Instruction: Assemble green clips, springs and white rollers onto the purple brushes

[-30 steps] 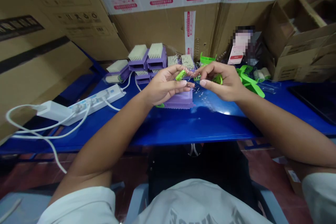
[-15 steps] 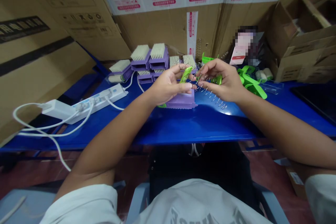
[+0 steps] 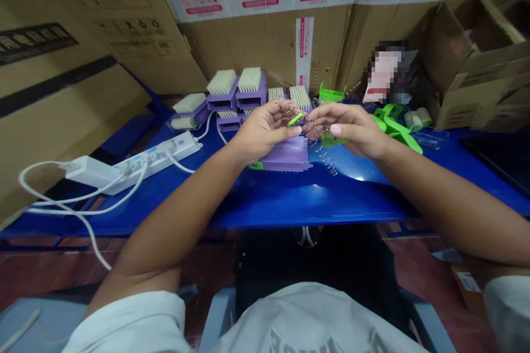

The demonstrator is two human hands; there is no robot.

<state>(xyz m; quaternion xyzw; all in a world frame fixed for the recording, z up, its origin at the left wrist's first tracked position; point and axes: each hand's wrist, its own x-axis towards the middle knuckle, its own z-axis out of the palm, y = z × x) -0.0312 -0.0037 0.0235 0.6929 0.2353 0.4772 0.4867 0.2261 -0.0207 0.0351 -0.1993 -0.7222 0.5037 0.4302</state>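
Observation:
My left hand (image 3: 265,132) pinches a small green plastic piece (image 3: 295,119) between thumb and fingers. My right hand (image 3: 350,129) is closed just to its right, its fingers meeting the left hand's at a thin coiled wire spring (image 3: 311,128), with another green piece (image 3: 330,140) under its fingers. Both hands hover over a purple brush block (image 3: 287,157) that lies on the blue table (image 3: 290,198). Small metal springs (image 3: 327,161) lie scattered on the table under my right hand.
Several purple brushes with white bristles (image 3: 238,91) are stacked at the back. Loose green plastic parts (image 3: 395,127) lie at the right. A white power strip (image 3: 155,157) with cables sits at the left. Cardboard boxes (image 3: 269,22) wall the table behind and at both sides.
Both hands have dropped slightly and drawn closer together. The green piece in my left hand has tilted flatter. My right hand now reaches over to the left hand's fingertips.

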